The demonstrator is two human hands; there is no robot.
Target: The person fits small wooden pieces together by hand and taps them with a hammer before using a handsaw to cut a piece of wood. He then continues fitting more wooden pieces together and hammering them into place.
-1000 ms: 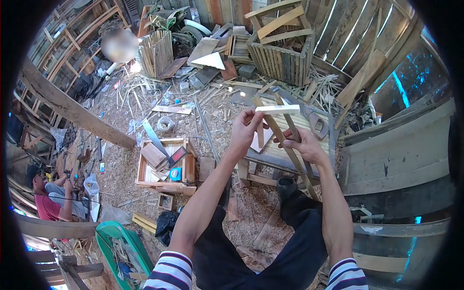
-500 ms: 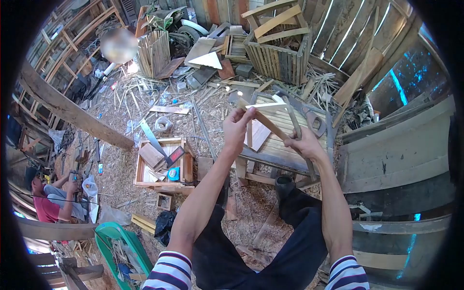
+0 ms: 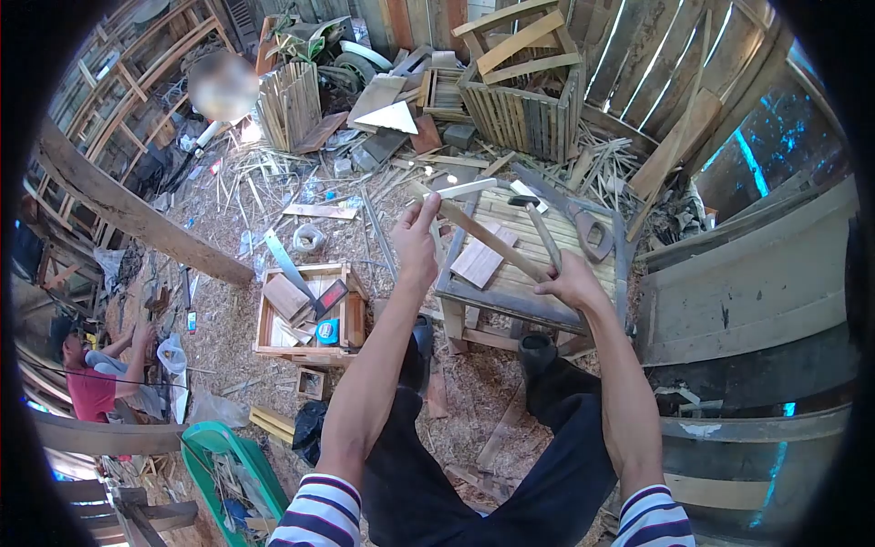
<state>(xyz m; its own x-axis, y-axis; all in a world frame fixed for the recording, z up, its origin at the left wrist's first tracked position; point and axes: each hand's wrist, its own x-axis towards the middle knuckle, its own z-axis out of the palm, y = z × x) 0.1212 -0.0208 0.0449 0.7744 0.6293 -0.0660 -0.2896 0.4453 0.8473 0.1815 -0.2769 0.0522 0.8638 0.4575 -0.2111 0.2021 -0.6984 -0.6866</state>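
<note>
My left hand (image 3: 417, 242) is closed around one end of a joined piece of thin wooden strips, above the left edge of a low slatted bench (image 3: 510, 296). Its long wooden strip (image 3: 492, 239) slants down to the right, and a paler short strip (image 3: 469, 189) crosses near my fingers. In my right hand (image 3: 579, 284) is a hammer (image 3: 545, 235), its dark head up and away from me. The right fingertips also meet the near end of the long strip. Beneath, a flat wooden board (image 3: 484, 255) lies on the bench.
A handsaw (image 3: 588, 228) rests along the bench's right side. To the left, a wooden crate (image 3: 310, 351) holds a tape measure (image 3: 327, 330), wood pieces and another saw (image 3: 290, 263). A person (image 3: 100, 374) sits far left. Scraps and shavings cover the floor.
The joined strips have moved left and turned slightly. My left hand has shifted left and down with them. The hammer has swung so its head tilts left, uncovering more of the board.
</note>
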